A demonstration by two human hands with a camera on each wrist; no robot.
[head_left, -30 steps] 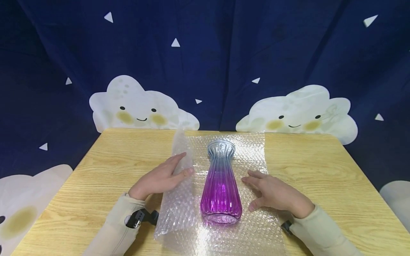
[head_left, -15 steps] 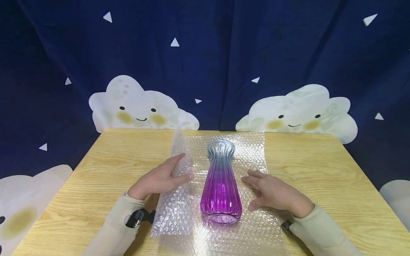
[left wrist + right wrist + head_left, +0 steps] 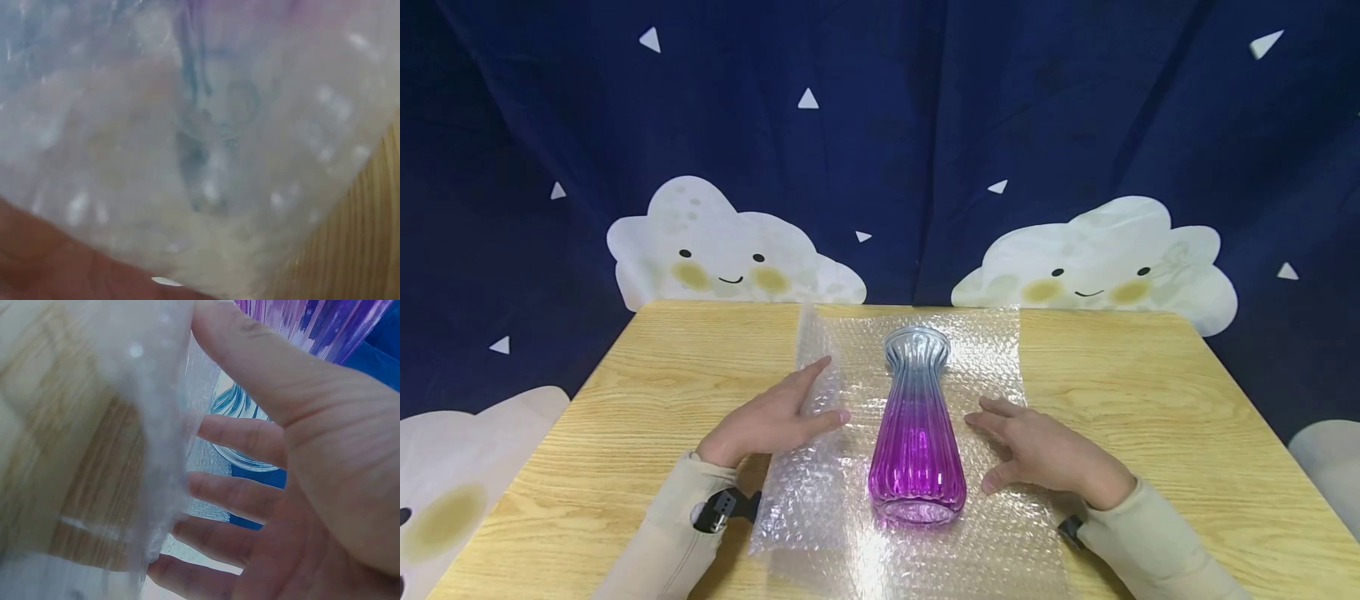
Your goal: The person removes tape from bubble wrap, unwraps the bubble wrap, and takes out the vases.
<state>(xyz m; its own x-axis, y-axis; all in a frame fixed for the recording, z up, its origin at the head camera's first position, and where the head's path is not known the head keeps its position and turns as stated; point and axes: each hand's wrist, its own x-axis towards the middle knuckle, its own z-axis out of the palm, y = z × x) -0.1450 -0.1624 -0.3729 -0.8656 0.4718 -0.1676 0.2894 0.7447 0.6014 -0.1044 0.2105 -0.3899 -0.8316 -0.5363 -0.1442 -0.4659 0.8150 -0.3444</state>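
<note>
A ribbed glass vase (image 3: 917,433), clear blue-grey at the mouth and purple at the base, lies on a sheet of bubble wrap (image 3: 985,358) with its mouth away from me. The sheet's left side stands up as a loose flap (image 3: 801,500). Against that flap is my left hand (image 3: 767,425), thumb and index finger spread. In the left wrist view the flap (image 3: 250,162) covers most of the picture, and the vase shows blurred through it. My right hand (image 3: 1048,450) touches the wrap right of the vase, its fingers (image 3: 237,494) extended and apart from the glass.
The wrap lies on a light wooden table (image 3: 1142,408), whose bare top shows on both sides. Behind the far edge hangs a dark blue curtain (image 3: 887,142) with white clouds and small triangles.
The bubble wrap flap on the left has leaned outward, away from the vase. My left hand has shifted slightly left with it. The right hand and the vase have stayed put.
</note>
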